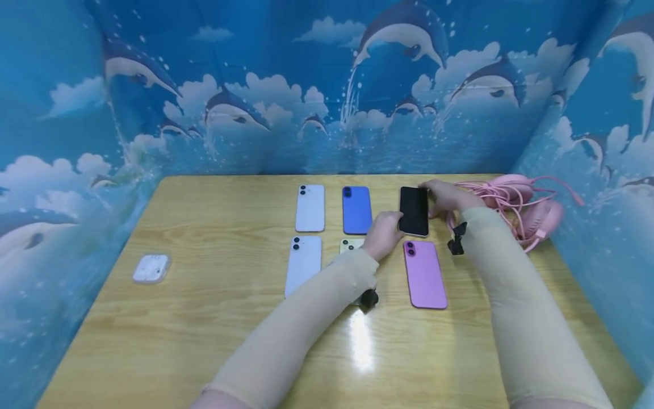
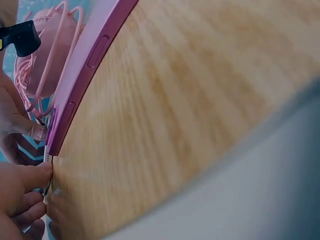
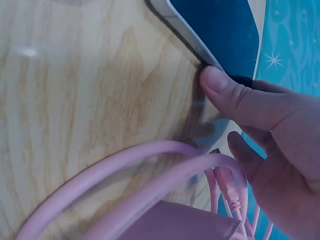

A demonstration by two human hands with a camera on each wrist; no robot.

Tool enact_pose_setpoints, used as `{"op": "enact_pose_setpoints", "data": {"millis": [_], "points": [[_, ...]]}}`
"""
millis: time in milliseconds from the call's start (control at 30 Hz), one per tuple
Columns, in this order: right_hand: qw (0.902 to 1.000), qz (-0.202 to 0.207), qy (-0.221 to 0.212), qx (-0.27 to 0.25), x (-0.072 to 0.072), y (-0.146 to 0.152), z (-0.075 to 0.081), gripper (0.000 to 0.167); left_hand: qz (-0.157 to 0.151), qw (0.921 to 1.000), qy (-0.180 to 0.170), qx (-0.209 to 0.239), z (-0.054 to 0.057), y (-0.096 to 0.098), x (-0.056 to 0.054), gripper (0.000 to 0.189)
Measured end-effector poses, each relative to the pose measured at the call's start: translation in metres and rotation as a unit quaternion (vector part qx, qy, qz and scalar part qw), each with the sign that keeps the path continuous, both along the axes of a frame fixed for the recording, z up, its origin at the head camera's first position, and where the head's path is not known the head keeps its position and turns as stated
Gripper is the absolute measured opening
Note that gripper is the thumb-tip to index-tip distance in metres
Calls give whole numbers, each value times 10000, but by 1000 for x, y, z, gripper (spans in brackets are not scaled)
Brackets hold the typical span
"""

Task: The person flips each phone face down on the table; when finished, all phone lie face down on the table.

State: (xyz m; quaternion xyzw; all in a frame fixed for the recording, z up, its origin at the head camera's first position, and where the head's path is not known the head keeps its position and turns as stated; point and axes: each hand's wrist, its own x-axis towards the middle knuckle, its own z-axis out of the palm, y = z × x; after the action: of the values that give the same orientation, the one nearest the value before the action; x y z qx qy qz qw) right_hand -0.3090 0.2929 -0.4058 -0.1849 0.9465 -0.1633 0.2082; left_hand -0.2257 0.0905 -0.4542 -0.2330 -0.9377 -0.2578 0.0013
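Observation:
A smartphone (image 1: 414, 211) lies with its black screen up in the back row, at the right end. My left hand (image 1: 383, 234) holds it at its near left corner, thumb and curled fingers at the edge. At the far right corner, my right hand (image 1: 449, 196) grips the same phone; the right wrist view shows the thumb (image 3: 217, 80) against its side edge and a finger reaching round the top end. Just in front lies a pink phone (image 1: 426, 275), back up. Left of the held phone is a blue phone (image 1: 357, 210), also back up.
Two pale phones (image 1: 310, 208) lie further left, one behind the other. A yellowish phone (image 1: 349, 245) is mostly hidden under my left forearm. Pink headphones (image 1: 543, 218) with a tangled cable sit right beside my right hand. A small white case (image 1: 151, 268) lies far left.

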Motion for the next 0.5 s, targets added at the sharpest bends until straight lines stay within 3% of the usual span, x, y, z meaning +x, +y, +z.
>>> {"op": "enact_pose_setpoints", "data": {"millis": [167, 400, 500], "points": [[9996, 206, 211, 46, 1, 4, 4, 83, 41, 9995, -238, 179, -1, 1, 1, 46], [9998, -65, 54, -195, 3, 7, 15, 78, -22, 9988, -441, 224, -1, -1, 0, 46], [9992, -22, 202, -334, 2, 9, 20, 75, -82, 9987, -453, 206, -1, -3, -2, 45]]}}
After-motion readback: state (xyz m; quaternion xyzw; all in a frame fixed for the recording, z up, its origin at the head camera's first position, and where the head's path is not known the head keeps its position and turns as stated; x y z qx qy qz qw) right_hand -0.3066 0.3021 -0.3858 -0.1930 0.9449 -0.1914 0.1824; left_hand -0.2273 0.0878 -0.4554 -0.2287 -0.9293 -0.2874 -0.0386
